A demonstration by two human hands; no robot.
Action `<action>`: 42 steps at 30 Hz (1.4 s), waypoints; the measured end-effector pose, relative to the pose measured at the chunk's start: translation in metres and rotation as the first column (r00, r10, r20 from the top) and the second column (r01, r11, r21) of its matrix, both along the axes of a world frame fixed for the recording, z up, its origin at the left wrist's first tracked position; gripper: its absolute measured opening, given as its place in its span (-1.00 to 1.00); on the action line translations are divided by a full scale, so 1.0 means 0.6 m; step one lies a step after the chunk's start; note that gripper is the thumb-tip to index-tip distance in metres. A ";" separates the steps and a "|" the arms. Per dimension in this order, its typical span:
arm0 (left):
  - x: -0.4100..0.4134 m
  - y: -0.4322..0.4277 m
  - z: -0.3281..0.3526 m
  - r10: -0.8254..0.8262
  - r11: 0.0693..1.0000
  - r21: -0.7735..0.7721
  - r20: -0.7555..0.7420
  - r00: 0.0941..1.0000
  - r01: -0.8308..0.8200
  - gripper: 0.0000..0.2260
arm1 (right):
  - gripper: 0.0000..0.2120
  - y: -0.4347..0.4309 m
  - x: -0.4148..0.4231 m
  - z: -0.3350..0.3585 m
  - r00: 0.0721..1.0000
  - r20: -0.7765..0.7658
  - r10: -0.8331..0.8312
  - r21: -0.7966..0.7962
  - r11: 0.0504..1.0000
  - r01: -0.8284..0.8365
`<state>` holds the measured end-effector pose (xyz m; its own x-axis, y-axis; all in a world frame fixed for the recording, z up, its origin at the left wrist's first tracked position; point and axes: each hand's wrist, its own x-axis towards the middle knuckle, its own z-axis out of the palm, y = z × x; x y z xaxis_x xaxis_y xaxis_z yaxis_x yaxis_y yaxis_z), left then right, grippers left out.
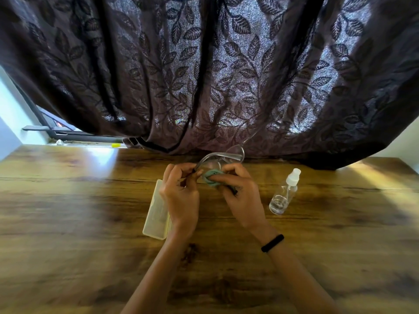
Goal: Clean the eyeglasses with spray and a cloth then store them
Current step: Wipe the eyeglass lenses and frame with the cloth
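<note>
Clear-framed eyeglasses (226, 156) are held up over the middle of the wooden table (79, 211). My left hand (180, 193) pinches the frame at its left end. My right hand (240, 191) presses a bunched teal cloth (212, 175) against the left lens. One thin temple arm rises up to the right in front of the curtain. A pale, translucent glasses case (156, 214) lies shut on the table just left of my left wrist. A clear spray bottle (284, 192) with a white nozzle stands to the right of my right hand.
A dark curtain (204, 75) with a leaf pattern hangs along the table's far edge, close behind the glasses. A black band sits on my right wrist. Small bits lie on the sill at the far left.
</note>
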<state>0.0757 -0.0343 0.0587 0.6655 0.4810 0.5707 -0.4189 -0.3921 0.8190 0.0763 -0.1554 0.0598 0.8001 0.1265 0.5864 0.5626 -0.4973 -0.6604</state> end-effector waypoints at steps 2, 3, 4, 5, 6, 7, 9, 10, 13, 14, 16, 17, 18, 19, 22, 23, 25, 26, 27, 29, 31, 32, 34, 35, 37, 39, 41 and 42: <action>0.005 0.007 -0.003 -0.011 1.000 -0.016 0.003 1.000 0.011 -0.84 | -0.75 -0.012 0.002 0.009 0.999 -0.036 -0.024 0.075 0.997 0.027; 0.007 0.010 -0.004 -0.017 1.000 -0.020 -0.002 1.000 0.016 -0.85 | -0.72 -0.019 0.004 0.014 0.997 -0.040 -0.069 0.116 0.991 0.073; 0.008 0.013 -0.003 -0.018 1.000 -0.020 -0.006 1.000 0.018 -0.85 | -0.68 -0.027 0.008 0.019 0.992 -0.047 -0.114 0.151 0.981 0.120; 0.008 0.015 -0.002 -0.018 1.000 -0.020 -0.007 1.000 0.018 -0.86 | -0.64 -0.035 0.012 0.024 0.987 -0.060 -0.149 0.174 0.972 0.157; 0.007 0.016 0.000 -0.020 1.000 -0.022 -0.008 1.000 0.019 -0.87 | -0.61 -0.042 0.017 0.028 0.982 -0.075 -0.172 0.180 0.967 0.183; 0.007 0.016 0.002 -0.025 0.999 -0.026 -0.010 1.000 0.024 -0.87 | -0.60 -0.047 0.021 0.032 0.979 -0.090 -0.183 0.171 0.966 0.196; 0.005 0.015 0.004 -0.040 0.999 -0.029 -0.013 0.999 0.039 -0.86 | -0.63 -0.055 0.029 0.035 0.978 -0.098 -0.182 0.124 0.973 0.193; 0.005 0.014 0.005 -0.048 0.998 -0.029 -0.014 0.999 0.048 -0.86 | -0.64 -0.057 0.033 0.035 0.979 -0.085 -0.185 0.080 0.978 0.192; 0.003 0.011 0.009 -0.069 0.997 -0.036 -0.014 0.997 0.069 -0.86 | -0.64 -0.059 0.044 0.025 0.980 -0.029 -0.197 -0.093 0.977 0.194; 0.002 0.010 0.010 -0.068 0.997 -0.048 -0.014 0.998 0.068 -0.86 | -0.62 -0.059 0.045 0.021 0.981 -0.022 -0.191 -0.138 0.973 0.186; 0.002 0.011 0.012 -0.060 0.995 -0.079 -0.016 0.998 0.058 -0.85 | -0.58 -0.060 0.046 0.015 0.983 -0.028 -0.179 -0.196 0.966 0.170; 0.002 0.012 0.013 -0.057 0.994 -0.089 -0.018 0.998 0.055 -0.84 | -0.56 -0.059 0.044 0.013 0.984 -0.027 -0.178 -0.217 0.962 0.169; 0.003 0.012 0.012 -0.057 0.994 -0.094 -0.020 0.998 0.055 -0.82 | -0.56 -0.057 0.043 0.012 0.984 -0.017 -0.180 -0.234 0.957 0.171; 0.003 0.013 0.012 -0.059 0.994 -0.093 -0.022 0.998 0.056 -0.80 | -0.57 -0.055 0.042 0.012 0.983 -0.002 -0.182 -0.244 0.954 0.176; 0.002 0.012 0.011 -0.061 0.994 -0.093 -0.027 0.998 0.058 -0.79 | -0.64 -0.047 0.041 0.012 0.985 0.021 -0.174 -0.222 0.959 0.174; 0.002 0.012 0.010 -0.061 0.994 -0.098 -0.028 0.998 0.058 -0.79 | -0.66 -0.047 0.042 0.011 0.986 0.023 -0.166 -0.209 0.964 0.167; 0.001 0.012 0.009 -0.065 0.993 -0.105 -0.028 0.997 0.062 -0.79 | -0.68 -0.051 0.044 0.011 0.988 0.030 -0.150 -0.222 0.963 0.153; 0.002 0.013 0.008 -0.068 0.993 -0.103 -0.030 0.997 0.064 -0.80 | -0.69 -0.055 0.046 0.011 0.989 0.033 -0.142 -0.247 0.958 0.146; 0.002 0.014 0.007 -0.073 0.993 -0.096 -0.034 0.997 0.069 -0.81 | -0.68 -0.059 0.047 0.011 0.990 0.037 -0.136 -0.277 0.951 0.141; 0.002 0.014 0.005 -0.090 0.993 -0.078 -0.042 0.995 0.087 -0.79 | -0.67 -0.066 0.049 0.011 0.987 0.068 -0.147 -0.347 0.924 0.161; 0.000 0.013 0.006 -0.116 0.991 -0.079 -0.053 0.992 0.111 -0.73 | -0.66 -0.070 0.050 0.011 0.972 0.125 -0.198 -0.409 0.882 0.232; -0.001 0.012 0.008 -0.129 0.988 -0.087 -0.057 0.990 0.124 -0.69 | -0.65 -0.071 0.050 0.012 0.962 0.143 -0.231 -0.434 0.859 0.271; -0.002 0.010 0.012 -0.146 0.985 -0.099 -0.052 0.988 0.140 -0.65 | -0.60 -0.075 0.050 0.012 0.945 0.161 -0.286 -0.476 0.816 0.328; -0.002 0.010 0.013 -0.149 0.985 -0.099 -0.047 0.988 0.143 -0.64 | -0.59 -0.077 0.050 0.012 0.939 0.168 -0.299 -0.492 0.801 0.343; -0.001 0.009 0.015 -0.152 0.984 -0.099 -0.039 0.988 0.148 -0.64 | -0.58 -0.078 0.050 0.011 0.935 0.184 -0.303 -0.509 0.785 0.354; -0.001 0.010 0.015 -0.154 0.983 -0.106 -0.034 0.987 0.150 -0.66 | -0.59 -0.077 0.049 0.010 0.935 0.189 -0.300 -0.505 0.787 0.355; -0.001 0.009 0.016 -0.153 0.983 -0.109 -0.034 0.988 0.149 -0.71 | -0.62 -0.075 0.048 0.010 0.941 0.184 -0.286 -0.480 0.809 0.339; -0.001 0.009 0.016 -0.155 0.982 -0.112 -0.034 0.987 0.151 -0.74 | -0.65 -0.075 0.049 0.009 0.946 0.180 -0.270 -0.461 0.826 0.324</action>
